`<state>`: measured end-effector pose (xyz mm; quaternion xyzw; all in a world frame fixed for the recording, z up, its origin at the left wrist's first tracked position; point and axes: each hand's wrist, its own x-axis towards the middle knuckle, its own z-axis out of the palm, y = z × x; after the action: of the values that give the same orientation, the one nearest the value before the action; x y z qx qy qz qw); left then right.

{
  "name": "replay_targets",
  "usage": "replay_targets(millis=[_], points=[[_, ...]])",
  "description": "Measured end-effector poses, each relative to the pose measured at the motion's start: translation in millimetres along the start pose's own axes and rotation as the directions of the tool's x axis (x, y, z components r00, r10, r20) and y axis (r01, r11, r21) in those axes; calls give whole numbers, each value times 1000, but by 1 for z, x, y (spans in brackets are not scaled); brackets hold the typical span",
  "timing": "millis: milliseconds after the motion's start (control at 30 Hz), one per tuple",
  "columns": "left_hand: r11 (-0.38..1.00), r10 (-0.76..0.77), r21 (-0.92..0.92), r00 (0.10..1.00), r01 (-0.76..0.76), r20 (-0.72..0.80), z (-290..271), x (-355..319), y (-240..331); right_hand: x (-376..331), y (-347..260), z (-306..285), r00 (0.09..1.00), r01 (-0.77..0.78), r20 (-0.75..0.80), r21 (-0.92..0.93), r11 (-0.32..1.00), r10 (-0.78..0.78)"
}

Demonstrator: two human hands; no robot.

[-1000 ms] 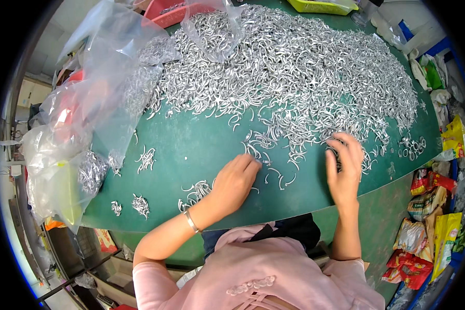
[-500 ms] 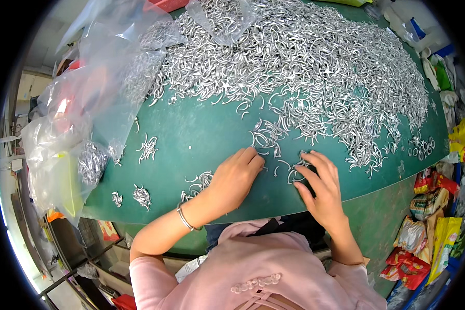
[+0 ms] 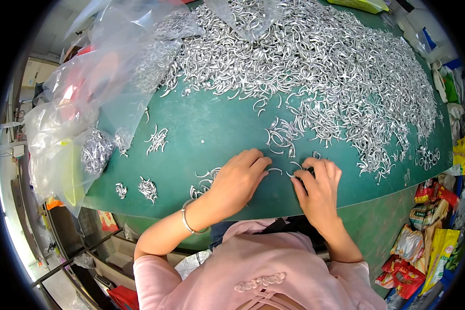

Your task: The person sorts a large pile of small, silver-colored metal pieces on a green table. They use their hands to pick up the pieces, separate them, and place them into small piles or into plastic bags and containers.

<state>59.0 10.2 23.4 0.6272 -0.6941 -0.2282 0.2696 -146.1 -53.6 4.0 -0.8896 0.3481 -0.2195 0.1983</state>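
Observation:
My left hand point(image 3: 241, 178), with a silver bangle at its wrist, is closed over the green table. A thin curved silver metal piece point(image 3: 276, 170) reaches from its fingertips toward the right hand. To its right, my right hand point(image 3: 318, 186) has curled fingers, and its thumb and fingertips meet more curved metal pieces point(image 3: 295, 164); what lies under the palm is hidden. Beside the left wrist is a small cluster of the same pieces point(image 3: 203, 182), partly covered by the hand. A loose group point(image 3: 281, 135) lies just beyond both hands.
A huge heap of curved metal pieces point(image 3: 315, 67) covers the table's far side. Small piles point(image 3: 148, 190) sit at the left on the green tabletop point(image 3: 201, 121). Clear plastic bags point(image 3: 113, 77) hang over the left edge. Ring-shaped pieces point(image 3: 427, 157) lie at right, near colourful packages point(image 3: 408, 268).
My right hand has curled its fingers inward over the pieces. A curved piece now shows at the left fingertips, in the gap between the hands. The whole view has shifted slightly.

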Motion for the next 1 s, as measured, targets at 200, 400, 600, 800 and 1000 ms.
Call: replay_targets(millis=[200,400,600,800,1000], points=[[990,126,49,987,-131,96,11,-18,21,-3,-5,-11,982,67,165,141,988,-90],[996,55,73,998,-57,23,39,-25,29,37,12,-5,997,-70,-28,83,994,72],[999,-3,46,999,5,-34,43,-30,29,41,14,0,995,-97,-46,-92,991,93],[998,-62,21,986,66,-156,37,-25,27,40,12,5,994,-83,-73,-45,996,80],[989,-110,65,958,132,-266,16,-19,8,40,20,-6,992,-96,-93,-55,994,90]])
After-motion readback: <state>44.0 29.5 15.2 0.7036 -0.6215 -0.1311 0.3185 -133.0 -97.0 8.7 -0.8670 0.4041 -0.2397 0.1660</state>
